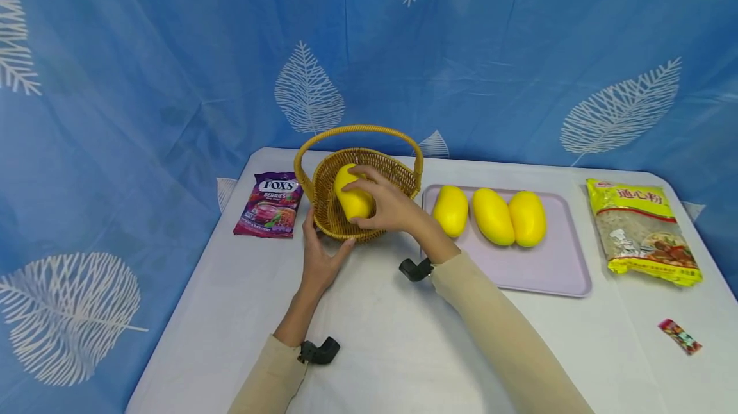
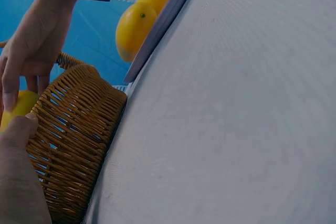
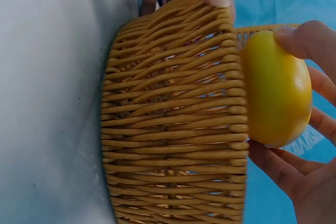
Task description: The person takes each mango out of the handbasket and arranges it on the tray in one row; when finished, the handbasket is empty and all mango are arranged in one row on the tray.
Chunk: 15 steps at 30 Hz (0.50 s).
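A brown wicker basket (image 1: 377, 161) with an arched handle stands toward the back of the table. My right hand (image 1: 392, 206) grips a yellow mango (image 1: 346, 199) at the basket's mouth. The right wrist view shows that mango (image 3: 278, 90) at rim height, thumb and fingers spread around it; part of it is hidden behind the wicker wall. My left hand (image 1: 323, 260) holds the basket's near left side. Its thumb (image 2: 23, 127) lies over the rim in the left wrist view, while its fingers are mostly hidden.
Right of the basket, a pale purple tray (image 1: 542, 273) bears three mangoes (image 1: 492, 216). A purple Fox's candy bag (image 1: 270, 206) lies left of the basket. Farther right are a yellow pasta bag (image 1: 646, 234) and a small wrapped candy (image 1: 680, 337). A blue leaf-patterned curtain (image 1: 490, 81) hangs behind the table.
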Motion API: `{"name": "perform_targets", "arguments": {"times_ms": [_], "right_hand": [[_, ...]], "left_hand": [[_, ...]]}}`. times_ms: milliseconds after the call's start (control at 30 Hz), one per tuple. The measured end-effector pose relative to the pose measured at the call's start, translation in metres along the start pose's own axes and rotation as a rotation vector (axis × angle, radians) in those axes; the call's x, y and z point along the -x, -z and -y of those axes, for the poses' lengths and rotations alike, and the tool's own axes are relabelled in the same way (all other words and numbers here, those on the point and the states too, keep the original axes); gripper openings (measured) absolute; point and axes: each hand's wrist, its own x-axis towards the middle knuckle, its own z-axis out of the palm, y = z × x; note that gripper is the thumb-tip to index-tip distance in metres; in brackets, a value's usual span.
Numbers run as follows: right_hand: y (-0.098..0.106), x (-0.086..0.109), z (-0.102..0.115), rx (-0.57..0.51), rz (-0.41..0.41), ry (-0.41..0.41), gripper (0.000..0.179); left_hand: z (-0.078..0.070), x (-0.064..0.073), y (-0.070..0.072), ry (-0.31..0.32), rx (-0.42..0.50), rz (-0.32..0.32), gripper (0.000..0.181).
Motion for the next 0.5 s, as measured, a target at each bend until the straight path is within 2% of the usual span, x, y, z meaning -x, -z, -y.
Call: {"name": "perform_targets", "arguments": {"times_ms": [233, 500], "right_hand": [[0.015, 0.014, 0.015, 0.041, -0.067, 0.082, 0.052], [0.049, 0.034, 0.05, 0.063, -0.207, 0.25, 0.052]], "left_hand": [[0.001, 0.0, -0.001, -0.011, -0.001, -0.002, 0.096], [0.0, 0.0, -0.002, -0.016, -0.001, -0.013, 0.096]]}}
